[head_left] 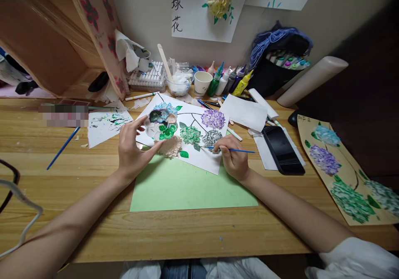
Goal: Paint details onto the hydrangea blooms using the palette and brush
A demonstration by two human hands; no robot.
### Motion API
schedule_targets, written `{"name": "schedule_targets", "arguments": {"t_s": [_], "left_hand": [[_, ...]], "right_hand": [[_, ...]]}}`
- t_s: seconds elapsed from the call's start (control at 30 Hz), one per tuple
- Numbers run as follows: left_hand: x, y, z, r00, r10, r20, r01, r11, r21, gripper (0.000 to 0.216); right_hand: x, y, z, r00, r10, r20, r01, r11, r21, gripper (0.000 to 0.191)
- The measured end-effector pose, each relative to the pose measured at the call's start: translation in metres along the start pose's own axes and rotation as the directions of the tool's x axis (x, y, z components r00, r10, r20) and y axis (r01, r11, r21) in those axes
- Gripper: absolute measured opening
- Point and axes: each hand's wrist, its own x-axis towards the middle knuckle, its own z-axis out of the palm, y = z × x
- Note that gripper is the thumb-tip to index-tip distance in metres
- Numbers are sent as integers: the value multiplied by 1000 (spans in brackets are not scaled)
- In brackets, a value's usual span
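Note:
My left hand point(132, 148) holds a round paint palette point(162, 124) with green, dark and beige paint, raised over the left part of a white painting point(199, 156) of hydrangea flowers. My right hand point(234, 159) grips a thin blue paintbrush point(241, 150), its tip touching a grey flower point(212, 137) on the painting. A purple flower point(213, 118), a green one point(190, 134) and a beige one point(171, 146) are also painted there. The painting lies partly on a light green sheet point(187, 187).
A black phone point(283, 150) lies right of the painting. Paint bottles point(229, 81), a paper cup point(202, 82) and a marker box point(148, 77) stand along the wall. Another blue brush point(63, 147) lies at the left. A tan flower painting point(343, 175) sits at the right edge.

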Motion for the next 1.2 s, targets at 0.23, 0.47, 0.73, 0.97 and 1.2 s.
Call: {"name": "schedule_targets", "arguments": {"t_s": [0.23,0.47,0.73,0.97,1.2], "left_hand": [[0,1,0,1000,-21,6,21,1000,23,67],[0,1,0,1000,-28,12,28,1000,12,67],[0,1,-1,1000,-11,3,11,1000,11,69],[0,0,0,1000,-2,-8,1,1000,-14,69],[0,1,0,1000,-21,4,21,1000,13,65]], "right_hand": [[-4,0,-1,998,-32,-58,35,998,47,30],[-1,-1,0,1000,-14,12,14,1000,23,25],[-2,0,0,1000,-9,7,8,999,46,27],[-5,0,0,1000,-4,-31,7,997,81,32],[-7,3,1,995,9,-98,0,996,91,27]]}}
